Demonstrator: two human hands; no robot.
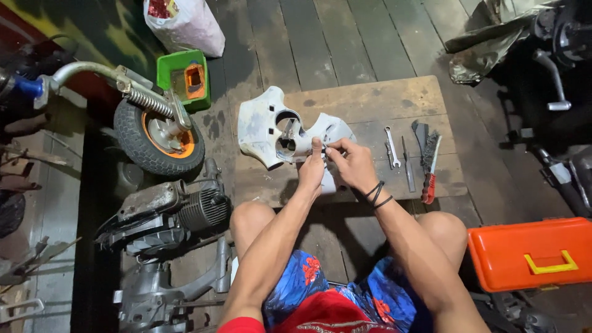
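Both hands meet at the near edge of the white plastic cowl, which lies on the wooden surface: the left hand grips its edge with the thumb up, and the right hand pinches a small part there, too small to identify. Right of them lie a wrench and a wire brush; an orange toolbox sits near right.

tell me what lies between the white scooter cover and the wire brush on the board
In the head view, a small spanner and a slim dark tool lie between the white scooter cover and the wire brush.
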